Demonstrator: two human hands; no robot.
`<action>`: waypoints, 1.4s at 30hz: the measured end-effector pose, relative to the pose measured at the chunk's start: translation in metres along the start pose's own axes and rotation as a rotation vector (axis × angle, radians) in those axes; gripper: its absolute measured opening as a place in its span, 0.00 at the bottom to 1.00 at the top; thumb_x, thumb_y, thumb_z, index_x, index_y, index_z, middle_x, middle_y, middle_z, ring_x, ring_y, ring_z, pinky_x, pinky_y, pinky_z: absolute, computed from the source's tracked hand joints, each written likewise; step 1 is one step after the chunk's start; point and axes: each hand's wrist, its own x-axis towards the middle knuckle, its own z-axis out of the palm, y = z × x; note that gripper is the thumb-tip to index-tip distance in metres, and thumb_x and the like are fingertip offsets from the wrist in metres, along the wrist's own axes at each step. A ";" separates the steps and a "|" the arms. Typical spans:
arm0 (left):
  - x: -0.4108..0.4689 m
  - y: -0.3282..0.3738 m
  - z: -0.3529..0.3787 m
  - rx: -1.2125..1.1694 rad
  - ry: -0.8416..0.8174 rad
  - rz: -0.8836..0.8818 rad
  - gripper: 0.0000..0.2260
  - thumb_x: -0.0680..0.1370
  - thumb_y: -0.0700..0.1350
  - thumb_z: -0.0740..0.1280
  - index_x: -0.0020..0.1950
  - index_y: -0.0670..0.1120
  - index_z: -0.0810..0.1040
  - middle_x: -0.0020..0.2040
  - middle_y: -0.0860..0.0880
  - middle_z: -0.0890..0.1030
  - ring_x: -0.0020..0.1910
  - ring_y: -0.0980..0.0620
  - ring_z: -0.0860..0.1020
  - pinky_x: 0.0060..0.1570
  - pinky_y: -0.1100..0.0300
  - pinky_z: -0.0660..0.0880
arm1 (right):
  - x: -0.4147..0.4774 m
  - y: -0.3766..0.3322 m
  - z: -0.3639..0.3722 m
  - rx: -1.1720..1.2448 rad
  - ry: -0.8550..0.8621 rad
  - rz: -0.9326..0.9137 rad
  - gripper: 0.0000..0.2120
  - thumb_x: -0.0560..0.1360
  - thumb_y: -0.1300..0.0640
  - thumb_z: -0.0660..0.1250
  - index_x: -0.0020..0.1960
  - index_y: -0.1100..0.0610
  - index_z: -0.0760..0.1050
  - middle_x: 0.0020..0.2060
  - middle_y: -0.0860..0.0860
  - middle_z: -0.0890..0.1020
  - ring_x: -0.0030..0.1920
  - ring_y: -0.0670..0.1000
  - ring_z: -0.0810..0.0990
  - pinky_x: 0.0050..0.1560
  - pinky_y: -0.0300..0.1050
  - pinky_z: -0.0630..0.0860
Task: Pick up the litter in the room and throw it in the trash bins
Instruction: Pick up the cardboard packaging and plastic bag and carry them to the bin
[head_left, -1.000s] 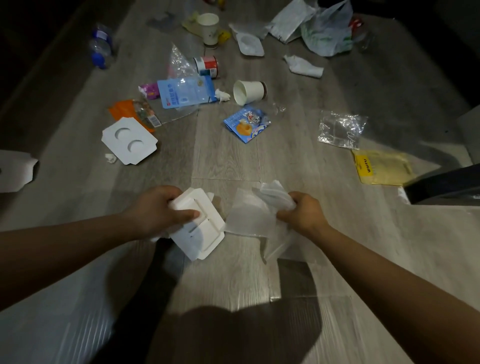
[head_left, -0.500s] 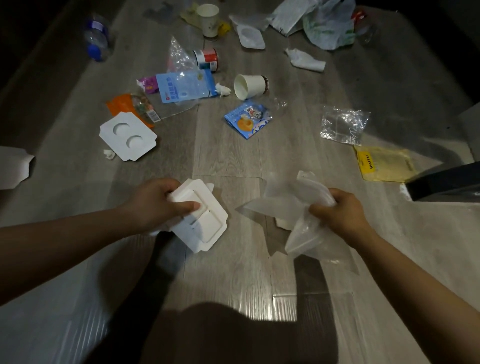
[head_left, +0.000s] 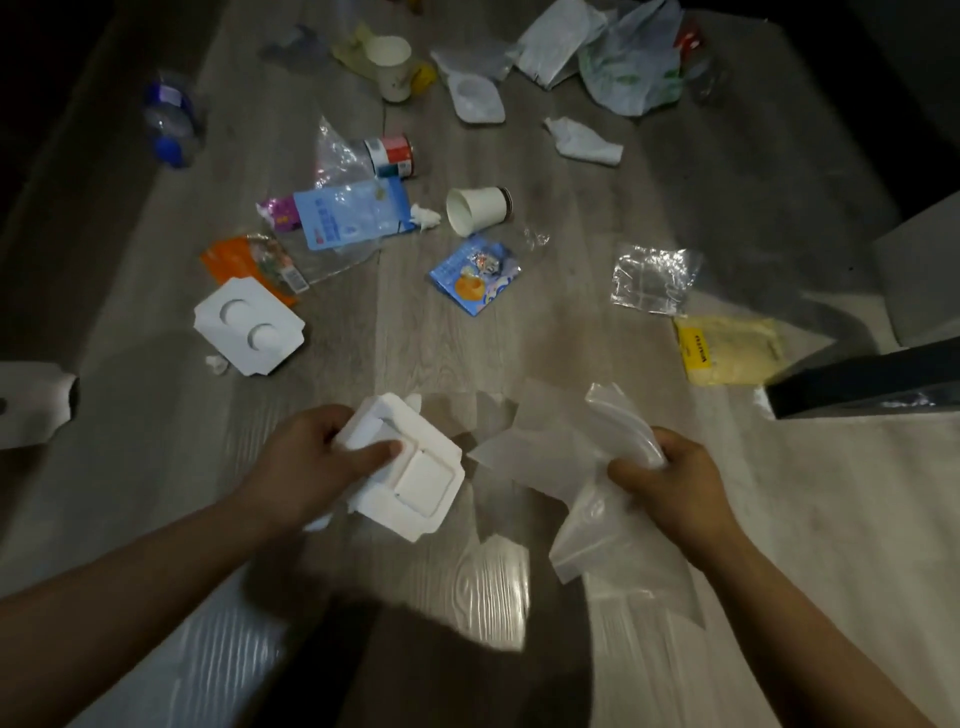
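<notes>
Over floor (head_left: 389, 338) | left hand (head_left: 306, 457): tray (head_left: 415, 478) | right hand (head_left: 675, 478): bag (head_left: 597, 545) | packet (head_left: 727, 351) print blurred

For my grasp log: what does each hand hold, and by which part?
Left hand grips the white moulded tray by its left edge; right hand clutches the clear plastic bag by a bunched part.

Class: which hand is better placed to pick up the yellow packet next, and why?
Probably the right hand, though it grips a plastic bag: the yellow packet lies on its side of the floor, far from the left hand, which grips a white tray.
</notes>
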 end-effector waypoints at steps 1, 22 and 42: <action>-0.009 0.007 -0.004 -0.012 0.030 -0.022 0.05 0.72 0.49 0.73 0.43 0.50 0.78 0.39 0.54 0.80 0.37 0.59 0.77 0.32 0.66 0.70 | -0.009 -0.009 -0.004 0.015 -0.014 0.028 0.09 0.67 0.60 0.74 0.42 0.48 0.78 0.33 0.47 0.83 0.32 0.45 0.82 0.28 0.33 0.73; -0.280 0.389 -0.177 -0.215 0.143 -0.245 0.06 0.73 0.49 0.72 0.45 0.48 0.80 0.37 0.51 0.81 0.36 0.51 0.79 0.30 0.61 0.70 | -0.243 -0.344 -0.292 0.294 0.090 0.232 0.05 0.70 0.61 0.71 0.41 0.52 0.78 0.35 0.51 0.83 0.37 0.52 0.82 0.37 0.48 0.80; -0.366 0.742 -0.245 -0.341 -0.025 0.417 0.05 0.74 0.45 0.71 0.49 0.53 0.79 0.42 0.60 0.81 0.41 0.61 0.79 0.33 0.67 0.70 | -0.376 -0.552 -0.582 0.435 0.830 -0.006 0.04 0.65 0.57 0.69 0.40 0.51 0.78 0.29 0.47 0.79 0.28 0.44 0.77 0.25 0.36 0.72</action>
